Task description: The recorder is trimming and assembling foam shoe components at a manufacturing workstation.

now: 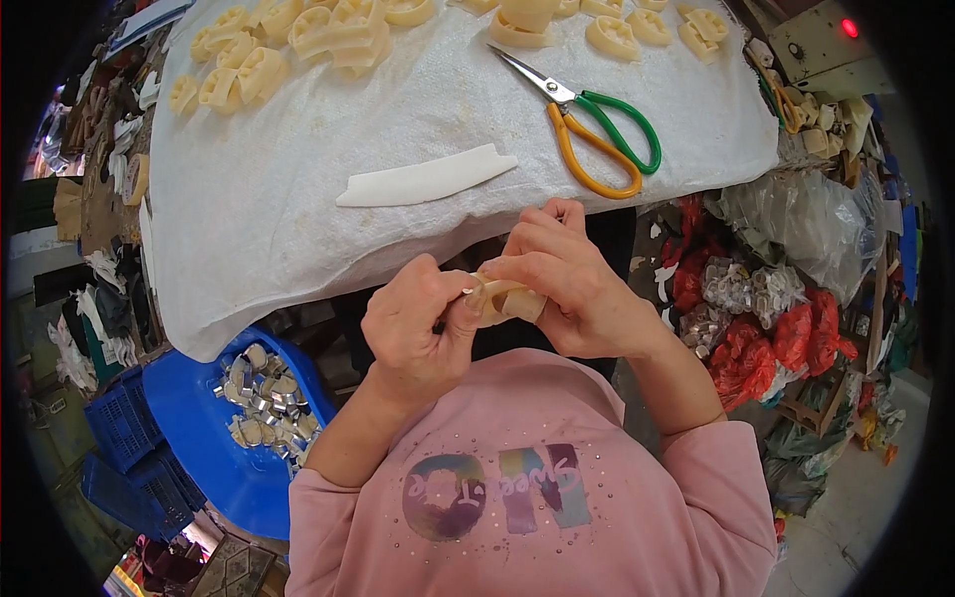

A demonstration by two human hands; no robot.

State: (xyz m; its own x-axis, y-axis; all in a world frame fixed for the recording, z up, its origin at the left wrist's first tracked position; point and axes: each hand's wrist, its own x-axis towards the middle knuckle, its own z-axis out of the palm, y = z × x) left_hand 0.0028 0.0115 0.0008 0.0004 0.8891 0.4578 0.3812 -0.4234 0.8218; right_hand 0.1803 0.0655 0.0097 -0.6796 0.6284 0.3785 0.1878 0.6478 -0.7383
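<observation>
Between both hands, in front of my pink shirt, is a small cream-coloured curved piece (519, 303), like a moulded ring or band. My left hand (418, 318) pinches its left end with thumb and bent forefinger. My right hand (572, 284) grips its other side, with fingers curled over the top. Part of the piece is hidden by the fingers. Beyond my hands, a white curved strip (428, 179) lies on the cloth-covered table (249, 189). To its right rest scissors (587, 124) with one green and one orange-yellow handle, blades parted slightly.
Many cream moulded pieces (343, 38) are heaped along the table's far side. A blue basin (239, 488) at left holds shiny metal-and-cream parts (267, 398). Blue crates (124, 423) stand beside it. Red plastic bags (766, 348) and clear plastic sheeting (806, 224) crowd the right.
</observation>
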